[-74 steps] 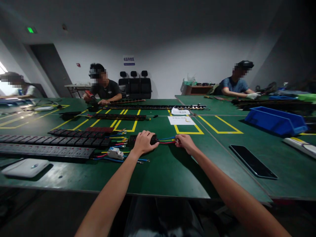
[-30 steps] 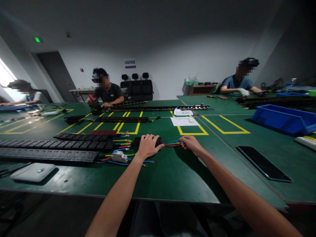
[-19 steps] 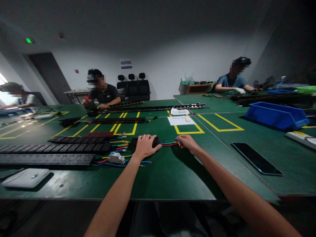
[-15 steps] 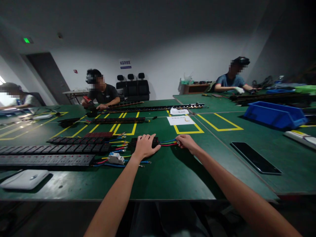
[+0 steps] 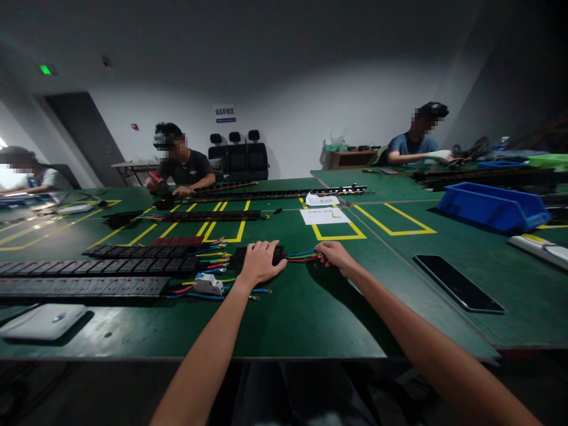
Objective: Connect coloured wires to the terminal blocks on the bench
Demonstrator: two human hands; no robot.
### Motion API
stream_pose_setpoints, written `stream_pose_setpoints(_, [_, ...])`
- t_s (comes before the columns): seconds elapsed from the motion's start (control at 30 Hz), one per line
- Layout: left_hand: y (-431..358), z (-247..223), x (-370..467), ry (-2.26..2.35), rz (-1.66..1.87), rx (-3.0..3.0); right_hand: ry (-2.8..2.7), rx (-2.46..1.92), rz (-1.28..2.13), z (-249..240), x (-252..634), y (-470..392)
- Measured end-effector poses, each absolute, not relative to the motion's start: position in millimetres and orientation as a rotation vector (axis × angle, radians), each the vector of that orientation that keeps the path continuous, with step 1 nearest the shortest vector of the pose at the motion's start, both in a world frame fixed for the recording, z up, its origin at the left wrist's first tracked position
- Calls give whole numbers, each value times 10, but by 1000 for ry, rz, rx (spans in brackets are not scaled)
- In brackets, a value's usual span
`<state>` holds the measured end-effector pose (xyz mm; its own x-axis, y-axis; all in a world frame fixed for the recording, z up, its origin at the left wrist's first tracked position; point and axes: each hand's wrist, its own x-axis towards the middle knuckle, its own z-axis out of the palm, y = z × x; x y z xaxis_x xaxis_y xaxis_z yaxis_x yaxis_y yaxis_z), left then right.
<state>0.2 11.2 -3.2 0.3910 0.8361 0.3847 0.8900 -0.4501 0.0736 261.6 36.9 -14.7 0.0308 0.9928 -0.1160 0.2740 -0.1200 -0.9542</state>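
My left hand (image 5: 261, 260) lies over a short black socket block (image 5: 240, 254), fingers curled across its top and thumb at its right end. Most of the block is hidden under the palm. From its right end run blue, green and red wires (image 5: 302, 257), drawn out fairly straight. At their far ends my right hand (image 5: 336, 257) pinches them between thumb and fingers; a small metal terminal seems to show there. Left of the block, several loose wire ends (image 5: 217, 260) with ring terminals stick out from black socket strips (image 5: 89, 267).
A grey socket strip (image 5: 84, 288), a white circuit breaker (image 5: 208, 284) and a white flat box (image 5: 44, 322) are at left. To the right lie a phone (image 5: 458, 284) and a blue bin (image 5: 492, 207). Paper sheets (image 5: 322, 216) lie ahead. Co-workers sit across the table.
My hands, the block and the wires look almost the same. The view has shifted very slightly. At back right, a co-worker's gloved hand has moved a little to the right.
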Motion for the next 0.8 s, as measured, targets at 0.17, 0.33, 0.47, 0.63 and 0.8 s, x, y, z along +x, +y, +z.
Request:
stream_pose_setpoints(0.17, [107,-27,4,-1563,-562,-2494,-1358,-1499,1138,-168,2620,378])
stream_pose_setpoints(0.33, [107,-31,7,-1568,-538,-2486,-1368,-1503,1125,-170,2617,383])
stream_pose_setpoints(0.47, [109,-37,9,-1570,-533,-2479,-1382,-1512,1116,-169,2616,386])
stream_pose_setpoints(0.63, [109,-36,11,-1593,-524,-2489,-1387,-1502,1117,-175,2616,384])
stream_pose_setpoints(0.8, [105,-26,11,-1594,-513,-2491,-1386,-1508,1118,-159,2612,371])
